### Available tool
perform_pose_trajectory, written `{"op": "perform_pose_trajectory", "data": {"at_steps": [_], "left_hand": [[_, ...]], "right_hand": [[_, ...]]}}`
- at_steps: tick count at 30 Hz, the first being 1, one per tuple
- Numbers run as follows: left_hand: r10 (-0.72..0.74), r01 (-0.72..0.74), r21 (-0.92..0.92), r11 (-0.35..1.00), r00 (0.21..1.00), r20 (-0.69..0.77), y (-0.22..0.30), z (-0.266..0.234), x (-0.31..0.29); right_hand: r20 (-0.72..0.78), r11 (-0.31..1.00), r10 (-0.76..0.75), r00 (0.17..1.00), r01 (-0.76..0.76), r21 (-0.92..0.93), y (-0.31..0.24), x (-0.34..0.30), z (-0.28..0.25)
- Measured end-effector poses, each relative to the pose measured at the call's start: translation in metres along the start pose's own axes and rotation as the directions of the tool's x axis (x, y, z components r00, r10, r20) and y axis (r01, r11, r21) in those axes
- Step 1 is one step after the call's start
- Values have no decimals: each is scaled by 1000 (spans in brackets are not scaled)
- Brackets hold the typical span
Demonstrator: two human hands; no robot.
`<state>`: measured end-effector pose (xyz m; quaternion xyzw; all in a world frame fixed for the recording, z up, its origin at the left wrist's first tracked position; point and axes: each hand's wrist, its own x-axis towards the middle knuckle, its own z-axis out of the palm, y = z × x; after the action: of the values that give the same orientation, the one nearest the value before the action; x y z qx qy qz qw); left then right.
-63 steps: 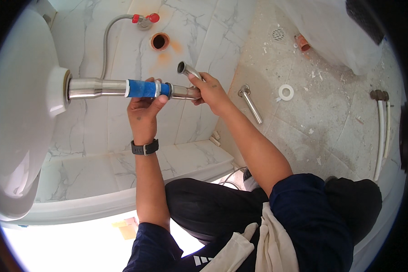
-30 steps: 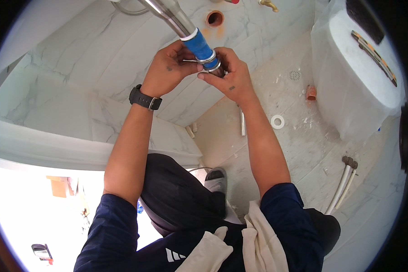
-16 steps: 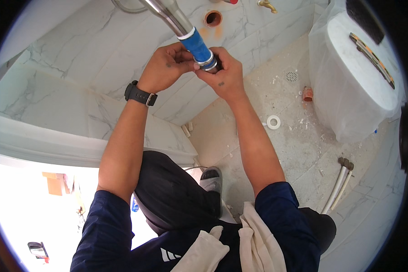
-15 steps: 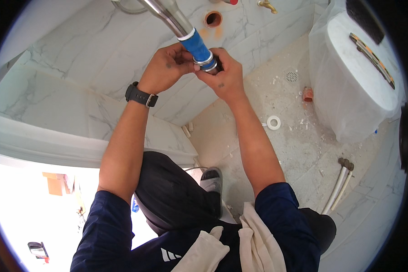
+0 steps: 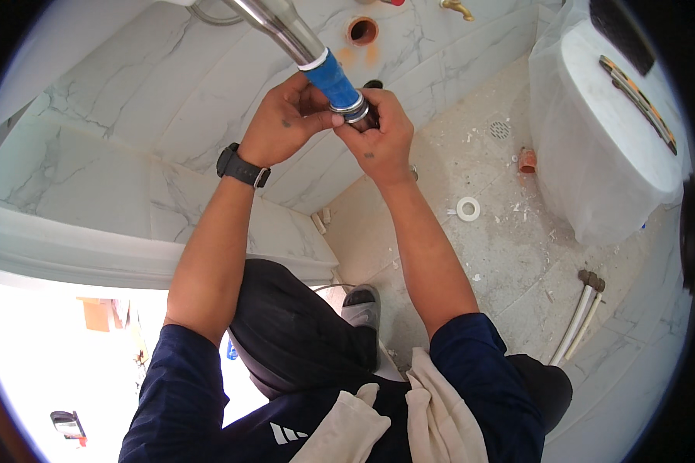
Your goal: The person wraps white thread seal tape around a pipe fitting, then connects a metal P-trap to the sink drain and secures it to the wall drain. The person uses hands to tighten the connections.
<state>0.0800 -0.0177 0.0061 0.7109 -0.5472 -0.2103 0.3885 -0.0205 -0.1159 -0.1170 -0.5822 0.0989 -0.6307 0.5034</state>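
Pipe (image 5: 286,35) of bright metal now slants down across the upper middle of the view, whereas about two seconds ago it lay almost level; the wearer's head has moved as well, so part of that shift may be only in the viewpoint. The right hand (image 5: 384,135) has come in from farther along the bent piece (image 5: 373,118) and is now close against the joint, facing the left hand (image 5: 274,127). Since the last picture, a dark round end (image 5: 374,84) has come into sight beyond the right fingers, so the bent piece has probably been turned a little. For the work, this suggests that both hands are now seating or adjusting the joint.

The left hand is closed, its thumb at the near side of the metal ring (image 5: 350,108) and its fingers curled behind the blue wrap (image 5: 329,79). The right hand is clamped around the bent piece just below that ring, thumb in front; its fingers hide most of the piece. The two thumbs almost meet.

The joint sits in front of the tiled wall (image 5: 208,100), near and below the wall hole (image 5: 351,32), above the far left corner of the floor (image 5: 510,258).
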Motion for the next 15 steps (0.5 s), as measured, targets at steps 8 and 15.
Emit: {"op": "perform_pose_trajectory", "data": {"at_steps": [8, 15], "left_hand": [[107, -109, -29, 994, 992, -66, 2, 11, -8], [-126, 137, -239, 961, 990, 62, 0, -4, -8]], "right_hand": [[68, 996, 54, 996, -59, 70, -2, 2, -4], [272, 930, 113, 956, -198, 309, -14, 2, -30]]}}
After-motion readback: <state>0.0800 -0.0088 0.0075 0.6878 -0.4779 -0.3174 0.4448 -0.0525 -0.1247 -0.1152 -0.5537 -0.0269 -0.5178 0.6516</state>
